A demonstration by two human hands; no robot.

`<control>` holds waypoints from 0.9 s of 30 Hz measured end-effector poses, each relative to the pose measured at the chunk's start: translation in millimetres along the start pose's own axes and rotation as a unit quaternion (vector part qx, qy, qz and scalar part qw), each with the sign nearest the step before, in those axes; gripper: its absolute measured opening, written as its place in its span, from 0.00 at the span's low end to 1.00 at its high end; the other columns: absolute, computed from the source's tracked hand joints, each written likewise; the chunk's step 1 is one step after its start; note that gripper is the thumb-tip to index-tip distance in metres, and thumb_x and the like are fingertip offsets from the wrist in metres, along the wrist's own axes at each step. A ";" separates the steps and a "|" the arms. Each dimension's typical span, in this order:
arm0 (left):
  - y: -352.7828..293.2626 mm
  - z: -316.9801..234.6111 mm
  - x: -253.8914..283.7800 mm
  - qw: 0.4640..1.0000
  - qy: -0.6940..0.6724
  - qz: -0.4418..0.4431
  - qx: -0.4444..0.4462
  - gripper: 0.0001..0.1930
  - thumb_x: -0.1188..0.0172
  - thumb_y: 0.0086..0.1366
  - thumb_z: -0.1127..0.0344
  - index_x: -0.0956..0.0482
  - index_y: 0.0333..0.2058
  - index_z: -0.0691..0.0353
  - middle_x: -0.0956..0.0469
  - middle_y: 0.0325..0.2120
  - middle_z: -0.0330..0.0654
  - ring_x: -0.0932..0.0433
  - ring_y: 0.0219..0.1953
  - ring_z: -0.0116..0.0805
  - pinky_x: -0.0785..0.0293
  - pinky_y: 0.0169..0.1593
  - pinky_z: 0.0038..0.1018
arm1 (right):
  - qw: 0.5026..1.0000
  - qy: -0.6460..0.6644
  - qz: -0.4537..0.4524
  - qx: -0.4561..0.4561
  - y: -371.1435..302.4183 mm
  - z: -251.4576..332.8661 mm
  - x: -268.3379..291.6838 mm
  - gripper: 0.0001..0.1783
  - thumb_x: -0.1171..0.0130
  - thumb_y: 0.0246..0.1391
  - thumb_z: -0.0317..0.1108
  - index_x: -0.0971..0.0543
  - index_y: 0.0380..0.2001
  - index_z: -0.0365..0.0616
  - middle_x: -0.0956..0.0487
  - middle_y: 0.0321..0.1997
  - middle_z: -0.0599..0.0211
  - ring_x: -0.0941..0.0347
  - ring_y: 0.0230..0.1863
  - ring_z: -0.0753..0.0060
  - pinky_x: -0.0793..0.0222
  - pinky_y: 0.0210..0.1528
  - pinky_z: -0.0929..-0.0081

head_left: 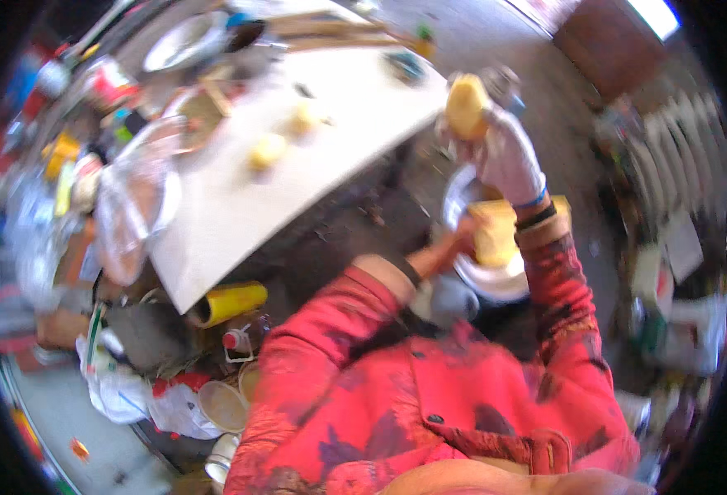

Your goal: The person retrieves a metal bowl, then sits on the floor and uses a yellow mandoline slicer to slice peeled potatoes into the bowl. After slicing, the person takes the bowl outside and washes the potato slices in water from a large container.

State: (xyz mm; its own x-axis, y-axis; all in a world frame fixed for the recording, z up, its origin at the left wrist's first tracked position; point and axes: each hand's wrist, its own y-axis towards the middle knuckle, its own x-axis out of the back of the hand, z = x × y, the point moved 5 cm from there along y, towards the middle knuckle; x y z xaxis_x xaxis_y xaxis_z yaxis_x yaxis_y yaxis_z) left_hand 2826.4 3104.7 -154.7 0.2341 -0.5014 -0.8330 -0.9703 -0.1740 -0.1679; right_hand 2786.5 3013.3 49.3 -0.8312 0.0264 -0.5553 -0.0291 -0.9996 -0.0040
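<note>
Right hand point(502, 153), fingers clamped on yellow lump point(467, 106), likely firm, slippery, best held mid-body; left hand point(460, 238), fingers too blurred to tell.

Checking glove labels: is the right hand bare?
No, the right hand holding the yellow lump wears a pale glove with a blue-edged cuff.

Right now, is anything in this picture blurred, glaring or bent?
In the head view, the gloved right hand and the yellow lumps on the washed-out white table look smeared; same view, a white patch glares at upper right; same view, black corners surround a rounded, bulging scene.
</note>
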 end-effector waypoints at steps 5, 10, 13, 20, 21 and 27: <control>-39.2 -21.5 -1.8 0.992 -0.025 -0.120 -0.032 0.23 0.48 0.65 0.56 0.33 0.54 0.61 0.24 0.47 0.44 0.22 0.46 0.38 0.23 0.44 0.36 | 0.984 -0.013 -0.114 0.135 -162.5 75.5 70.4 0.36 0.44 0.57 0.48 0.41 0.64 0.45 0.32 0.61 0.53 0.30 0.47 0.66 0.27 0.42 0.77; -75.1 -15.0 -24.6 0.987 0.005 -0.134 -0.086 0.25 0.45 0.61 0.65 0.35 0.57 0.65 0.27 0.52 0.44 0.26 0.53 0.39 0.29 0.55 0.37 | 0.926 -0.053 -0.368 0.069 -266.0 34.7 130.0 0.33 0.47 0.58 0.54 0.36 0.62 0.51 0.23 0.40 0.61 0.25 0.29 0.77 0.29 0.25 0.86; -86.0 2.9 -27.8 0.980 0.025 -0.158 -0.118 0.24 0.44 0.58 0.67 0.34 0.54 0.60 0.26 0.45 0.43 0.22 0.45 0.36 0.21 0.45 0.36 | 0.909 -0.166 -0.381 0.039 -270.8 -10.7 139.3 0.32 0.44 0.57 0.48 0.35 0.62 0.50 0.23 0.42 0.61 0.26 0.34 0.75 0.29 0.34 0.80; -88.9 31.0 -24.0 0.973 0.113 -0.174 -0.101 0.27 0.43 0.58 0.67 0.36 0.58 0.58 0.28 0.48 0.41 0.25 0.48 0.34 0.22 0.47 0.34 | 0.774 -0.554 -0.306 0.026 -239.5 -62.9 125.1 0.35 0.43 0.53 0.52 0.34 0.62 0.47 0.27 0.56 0.48 0.31 0.57 0.52 0.39 0.61 0.64; -88.7 31.4 -24.0 0.973 0.108 -0.173 -0.104 0.28 0.43 0.58 0.67 0.37 0.58 0.58 0.29 0.49 0.41 0.25 0.48 0.34 0.23 0.48 0.33 | 0.759 -0.573 -0.309 -0.005 -238.5 -67.4 123.9 0.36 0.44 0.53 0.54 0.34 0.61 0.48 0.27 0.55 0.47 0.30 0.55 0.50 0.38 0.59 0.62; -84.1 35.3 -24.5 0.972 0.134 -0.165 -0.098 0.30 0.43 0.58 0.68 0.38 0.60 0.58 0.29 0.49 0.41 0.26 0.50 0.33 0.25 0.51 0.33 | 0.687 -0.661 -0.285 -0.100 -238.5 -78.8 104.3 0.38 0.48 0.51 0.64 0.30 0.56 0.47 0.24 0.47 0.48 0.27 0.48 0.49 0.31 0.50 0.61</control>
State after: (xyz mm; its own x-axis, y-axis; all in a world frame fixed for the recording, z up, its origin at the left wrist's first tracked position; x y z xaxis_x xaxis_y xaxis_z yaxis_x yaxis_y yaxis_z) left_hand 2900.1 3161.5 -138.8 0.5634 -0.5887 -0.5797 -0.8157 -0.5078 -0.2771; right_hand 2750.5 3253.5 -73.2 -0.4972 0.2710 0.8243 -0.5922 -0.8002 -0.0941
